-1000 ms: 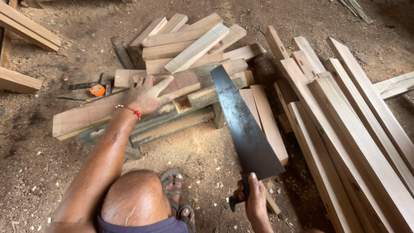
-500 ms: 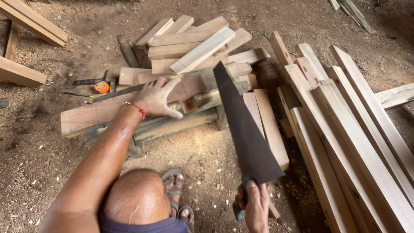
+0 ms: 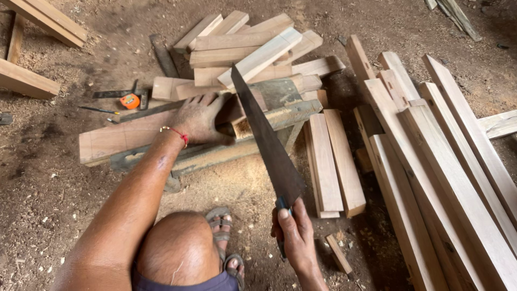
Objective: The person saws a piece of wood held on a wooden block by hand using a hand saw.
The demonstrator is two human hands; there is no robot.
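Two hands at work over dirt floor. Left hand (image 3: 202, 116) spread flat, palm pressing long plank (image 3: 121, 137) down onto low support beam (image 3: 215, 153), apparently to keep it from shifting. Right hand (image 3: 293, 231) closed around handle of handsaw (image 3: 266, 143), near right; blade angled up and far-left, tip beside plank's cut end. Pile of short offcuts (image 3: 253, 46) beyond. Long boards (image 3: 441, 161) stacked at right. Orange tape measure (image 3: 129, 101) far left, within reach. Sandalled foot (image 3: 221, 231) near saw hand.
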